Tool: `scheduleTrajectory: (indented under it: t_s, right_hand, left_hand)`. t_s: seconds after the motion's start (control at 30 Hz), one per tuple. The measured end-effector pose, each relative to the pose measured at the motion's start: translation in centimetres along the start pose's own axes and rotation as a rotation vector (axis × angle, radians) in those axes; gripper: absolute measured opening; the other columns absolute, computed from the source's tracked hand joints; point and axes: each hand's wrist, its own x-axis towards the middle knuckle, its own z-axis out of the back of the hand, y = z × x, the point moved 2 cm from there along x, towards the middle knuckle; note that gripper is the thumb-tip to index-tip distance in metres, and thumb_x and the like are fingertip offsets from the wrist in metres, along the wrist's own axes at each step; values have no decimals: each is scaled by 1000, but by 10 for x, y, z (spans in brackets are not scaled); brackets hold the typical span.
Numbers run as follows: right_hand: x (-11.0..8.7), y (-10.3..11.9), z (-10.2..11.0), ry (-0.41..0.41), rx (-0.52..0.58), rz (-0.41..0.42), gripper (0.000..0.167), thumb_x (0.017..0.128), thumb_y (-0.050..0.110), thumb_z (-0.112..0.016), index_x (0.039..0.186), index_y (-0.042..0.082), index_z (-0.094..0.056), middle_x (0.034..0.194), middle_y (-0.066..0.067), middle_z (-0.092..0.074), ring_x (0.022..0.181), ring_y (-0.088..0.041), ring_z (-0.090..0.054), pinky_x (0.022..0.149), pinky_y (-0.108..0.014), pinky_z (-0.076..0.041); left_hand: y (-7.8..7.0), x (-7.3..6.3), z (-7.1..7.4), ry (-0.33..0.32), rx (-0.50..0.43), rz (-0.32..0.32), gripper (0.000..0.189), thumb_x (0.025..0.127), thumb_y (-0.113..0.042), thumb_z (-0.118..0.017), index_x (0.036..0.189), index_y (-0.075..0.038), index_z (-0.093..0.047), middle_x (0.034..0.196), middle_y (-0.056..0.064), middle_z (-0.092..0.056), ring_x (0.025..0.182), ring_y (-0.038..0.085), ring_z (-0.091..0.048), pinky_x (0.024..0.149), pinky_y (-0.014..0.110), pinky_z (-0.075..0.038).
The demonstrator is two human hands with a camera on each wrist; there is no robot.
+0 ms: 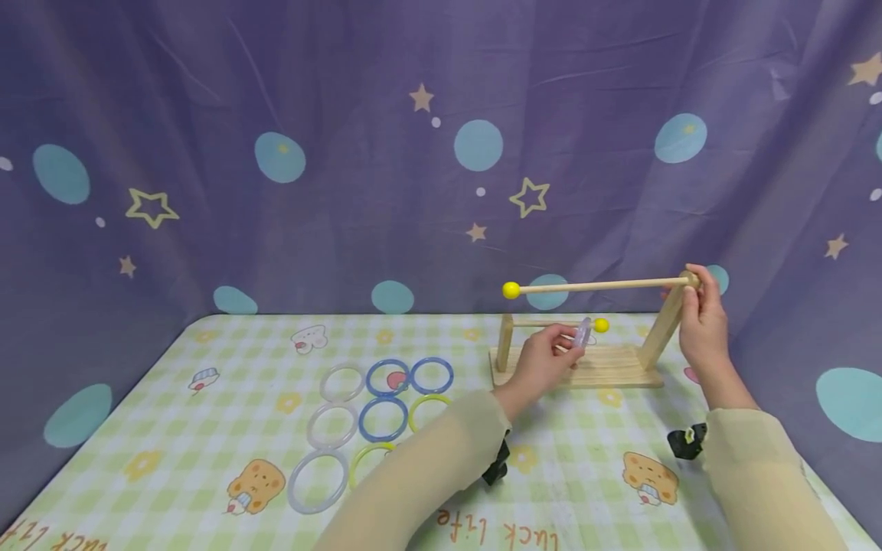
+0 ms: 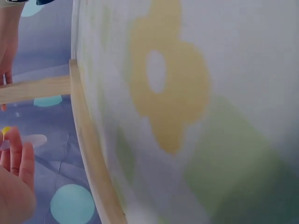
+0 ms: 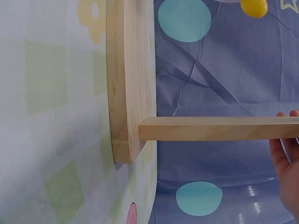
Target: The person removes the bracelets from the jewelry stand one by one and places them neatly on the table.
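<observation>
My left hand [image 1: 544, 361] pinches a translucent ring [image 1: 583, 334] at the lower rod of a wooden stand [image 1: 606, 375]. In the head view the ring is seen nearly edge-on and overlaps the rod just left of its yellow ball [image 1: 602, 325]. The left wrist view catches the same ring [image 2: 38, 140] beyond the fingers. My right hand [image 1: 706, 329] grips the top of the tall post [image 1: 663, 325], where the upper rod [image 1: 606, 286] joins it. That rod reaches left to another yellow ball [image 1: 511, 291]. In the right wrist view, fingers [image 3: 279, 156] lie around the post.
Left of the stand, rings lie flat in rows: clear ones [image 1: 290, 484], blue ones [image 1: 361, 419] and yellow ones [image 1: 353, 464], partly behind my left sleeve [image 1: 427, 467]. A checked cloth [image 1: 172, 413] covers the table. Purple curtain [image 1: 344, 229] hangs behind and at both sides.
</observation>
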Motion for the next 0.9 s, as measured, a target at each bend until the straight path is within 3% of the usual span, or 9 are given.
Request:
scheduleTrajectory:
  t_s: [0.17, 0.37, 0.53, 0.73, 0.9]
  right_hand:
    - [-1, 1, 1, -3, 22, 1, 37, 106, 17, -35, 142, 13, -42, 100, 16, -60, 91, 6, -59, 79, -13, -45]
    - [0, 0, 0, 0, 48, -5, 37, 106, 16, -35, 142, 13, -42, 99, 17, -60, 91, 3, -61, 78, -12, -46]
    - [0, -1, 0, -2, 52, -11, 36, 106, 16, -35, 142, 14, -42, 99, 16, -61, 90, 2, -61, 78, -12, -46]
    - [1, -1, -2, 4, 55, 9, 36, 106, 15, -35, 142, 12, -41, 97, 22, -59, 90, 6, -60, 78, -12, -45]
    - [1, -1, -1, 4, 58, 12, 36, 106, 14, -35, 142, 11, -41, 97, 21, -60, 90, 6, -60, 77, -12, -45]
  left_hand:
    - [-4, 5, -9, 14, 4, -1, 21, 88, -4, -71, 108, -5, -66, 81, -2, -67, 62, 14, -64, 57, 21, -53]
    - [-9, 8, -19, 19, -4, 3, 20, 89, -3, -70, 108, -4, -67, 80, -2, -66, 59, 7, -61, 59, 25, -55]
    - [-15, 6, -24, 42, 32, 0, 20, 88, -3, -71, 108, -4, -67, 82, -1, -67, 58, 5, -59, 56, 19, -51]
    - [-17, -2, -22, 76, 72, 1, 18, 89, -6, -71, 107, -7, -68, 80, -7, -65, 62, 11, -63, 55, 18, -50]
    - [-20, -9, -12, 131, 121, -46, 17, 92, -10, -68, 108, -8, -67, 81, -9, -64, 65, 11, -65, 56, 18, -50]
